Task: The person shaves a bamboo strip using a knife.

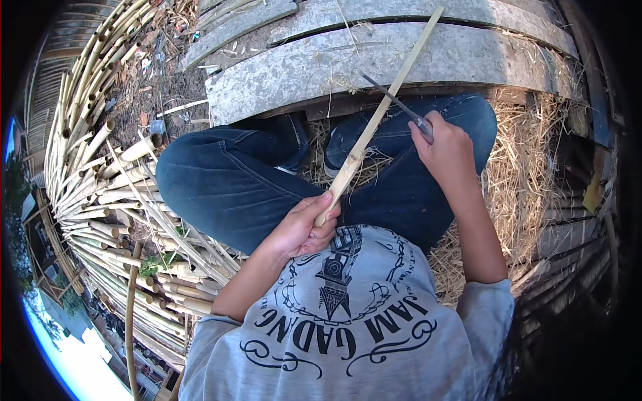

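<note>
A long pale bamboo strip (378,120) runs from my lap up over the wooden planks. Near the waist, my left hand (309,226) is closed round its lower end, thumb on top. To the right, my right hand (441,144) grips the handle of a knife (394,98). The narrow dark blade points up and left and crosses the strip at its middle in this view; whether the two touch, I cannot tell. A rough node with loose fibres shows on the strip between the hands and the blade.
Weathered planks (301,73) lie ahead of my crossed legs (221,177). Piles of cut bamboo poles (100,160) fill the left side. Straw and shavings (518,187) cover the ground at the right. A small grey cup-like object (157,126) sits beyond the left knee.
</note>
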A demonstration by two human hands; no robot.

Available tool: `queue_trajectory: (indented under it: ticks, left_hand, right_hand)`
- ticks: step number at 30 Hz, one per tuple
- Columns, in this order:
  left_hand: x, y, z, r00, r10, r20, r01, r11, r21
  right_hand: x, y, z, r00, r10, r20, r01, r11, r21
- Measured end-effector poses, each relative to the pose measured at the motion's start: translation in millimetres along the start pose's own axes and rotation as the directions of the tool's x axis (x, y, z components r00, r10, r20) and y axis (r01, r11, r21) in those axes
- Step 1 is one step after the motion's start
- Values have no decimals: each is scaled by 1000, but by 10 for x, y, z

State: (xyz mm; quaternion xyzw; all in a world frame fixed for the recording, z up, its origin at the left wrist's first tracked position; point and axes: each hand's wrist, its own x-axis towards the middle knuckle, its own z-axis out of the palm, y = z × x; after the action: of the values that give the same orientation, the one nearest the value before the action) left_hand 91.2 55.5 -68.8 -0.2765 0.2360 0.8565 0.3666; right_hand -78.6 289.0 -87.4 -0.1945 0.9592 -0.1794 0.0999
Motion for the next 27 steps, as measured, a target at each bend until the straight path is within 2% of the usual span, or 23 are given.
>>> queue_trajectory:
  ticks: [1, 2, 4, 5, 6, 8, 9, 10, 11, 12, 13, 15, 17, 18, 20, 21, 24, 25, 27]
  left_hand:
    - [-10, 15, -14, 1000, -3, -19, 3, 1000, 13]
    - [-19, -2, -34, 1000, -6, -12, 6, 1000, 19]
    - [-35, -17, -26, 992, 79, -94, -39, 931, 364]
    - [-30, 33, -25, 979, 40, -198, 68, 858, 509]
    - [-19, 75, 12, 983, 29, -181, 70, 853, 518]
    - [14, 97, 72, 958, 32, -286, 166, 751, 639]
    - [41, 55, 65, 957, 179, -228, 56, 657, 752]
    - [41, 41, 57, 961, 173, -216, 53, 652, 756]
    - [20, 46, 36, 956, 181, -231, 39, 702, 711]
    - [-5, 60, 8, 950, 188, -248, 25, 748, 663]
    - [-27, 84, -21, 954, 149, -262, 51, 777, 627]
    - [-35, 88, -5, 952, 168, -256, 48, 744, 666]
    - [-28, 56, -22, 948, 217, -233, 32, 664, 747]
    - [-33, 47, -24, 956, 196, -216, 36, 656, 754]
    - [-27, 33, -37, 947, 196, -254, 36, 720, 693]
    - [-13, 44, -64, 956, 141, -258, 57, 772, 633]
    - [17, 69, -63, 961, 111, -252, 77, 771, 632]
    - [1, 83, -52, 961, 115, -251, 75, 765, 639]
    - [-40, 102, -46, 960, 94, -265, 81, 810, 581]
  right_hand:
    - [41, 66, -107, 996, 90, 12, -90, 996, 21]
    - [45, 92, -189, 995, 95, 4, -95, 995, 18]
    - [-48, 142, -300, 977, 191, -93, -157, 945, 287]
    - [-137, 165, -285, 968, 231, -94, -179, 907, 382]
    - [-235, 159, -282, 963, 247, -105, -192, 908, 373]
    - [-454, 118, -257, 883, 433, 179, -444, 652, 615]
    - [-583, 133, -177, 851, 474, 225, -480, 531, 698]
    - [-721, 160, -50, 818, 504, 276, -503, 398, 767]
    - [-853, 195, 98, 841, 487, 234, -457, 409, 790]
    - [-931, 154, 142, 850, 497, 176, -456, 526, 718]
    - [-1019, 120, 128, 839, 514, 177, -491, 578, 652]
    - [-1106, 31, 69, 823, 540, 177, -531, 618, 580]
    - [-1211, 4, 1, 923, 383, -51, -359, 899, 253]
    - [-1273, 40, -21, 911, 407, -59, -382, 890, 247]
    - [-1371, 163, -67, 940, 340, 3, -340, 940, 28]
    - [-1374, 120, 9, 930, 368, 20, -368, 930, 16]
    - [-1313, -31, 187, 969, 166, -185, -153, 985, 83]
    - [-1328, -32, 234, 967, 168, -193, -153, 984, 88]
    - [-1326, -23, 290, 959, 28, -284, 13, 990, 140]
